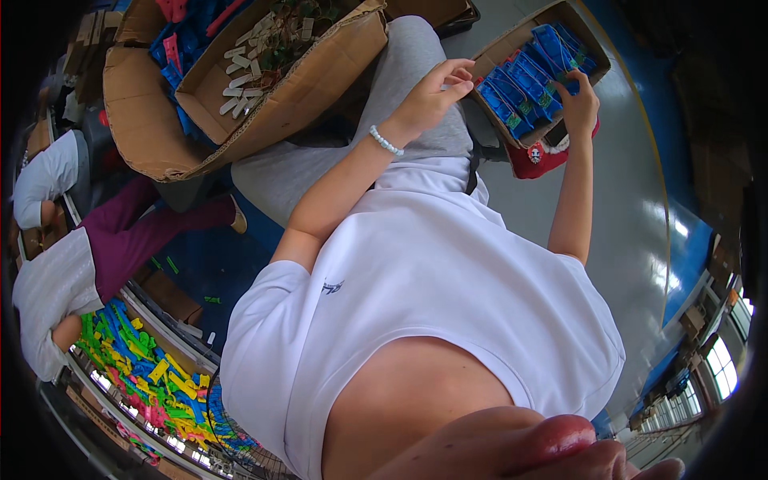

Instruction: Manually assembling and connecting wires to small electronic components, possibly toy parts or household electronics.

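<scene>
My right hand [578, 104] reaches over a small cardboard box [534, 138] at the upper right. Its bent fingertips are on one of several blue plastic housings [524, 76] lined up inside, which carry small green circuit boards and thin wires. The exact contact is partly hidden by the fingers. My left hand [436, 98], with a pale bead bracelet [386, 142] on its wrist, hovers over my grey trousers, just left of that box. Its fingers are loosely bent and apart, and nothing shows in them.
A large cardboard carton [132, 112] at upper left holds blue and pink plastic parts, and an inner box of white pieces [240, 72] and tangled wires. Under the small box is a red item [528, 164]. Another person [60, 264] and a heap of colourful parts [152, 368] are at left.
</scene>
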The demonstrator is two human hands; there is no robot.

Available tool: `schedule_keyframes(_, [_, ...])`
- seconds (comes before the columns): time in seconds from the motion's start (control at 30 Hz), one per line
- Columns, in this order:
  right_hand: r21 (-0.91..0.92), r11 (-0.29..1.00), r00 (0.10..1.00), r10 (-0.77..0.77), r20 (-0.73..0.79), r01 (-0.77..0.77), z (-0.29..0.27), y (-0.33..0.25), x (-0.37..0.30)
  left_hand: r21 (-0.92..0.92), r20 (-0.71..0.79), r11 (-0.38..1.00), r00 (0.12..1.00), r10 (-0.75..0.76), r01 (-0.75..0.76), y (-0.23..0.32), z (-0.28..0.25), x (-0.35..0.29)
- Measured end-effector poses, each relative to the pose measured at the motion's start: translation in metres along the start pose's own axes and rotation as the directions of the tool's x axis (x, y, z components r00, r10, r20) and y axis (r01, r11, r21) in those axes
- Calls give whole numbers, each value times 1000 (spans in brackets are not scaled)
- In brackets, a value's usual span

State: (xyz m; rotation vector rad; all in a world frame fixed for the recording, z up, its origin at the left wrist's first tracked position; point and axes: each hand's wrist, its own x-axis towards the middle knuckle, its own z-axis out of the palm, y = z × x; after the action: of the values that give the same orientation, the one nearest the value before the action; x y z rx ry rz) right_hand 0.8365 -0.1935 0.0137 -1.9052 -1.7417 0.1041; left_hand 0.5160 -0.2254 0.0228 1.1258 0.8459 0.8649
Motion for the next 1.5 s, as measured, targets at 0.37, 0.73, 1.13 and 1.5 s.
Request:
schedule_keyframes(0.37, [-55, 980, 755, -110, 647, 190, 17, 87, 48, 278, -197, 870, 863, 465, -406, 139, -128, -135])
schedule_keyframes(0.73, [402, 581, 511, -814, 277, 707, 88, -427, 190, 914, -392, 157, 707, 589, 375, 94, -180, -193])
schedule_keyframes(1.13, [278, 911, 671, -412, 616, 304, 436, -520, 298, 905, -425, 295, 640, 640, 306, 101, -186, -183])
schedule_keyframes(1.5, [909, 142, -409, -858, 311, 392, 109, -614, 172, 919, -392, 387, 314, 865, 79, 162, -288, -173])
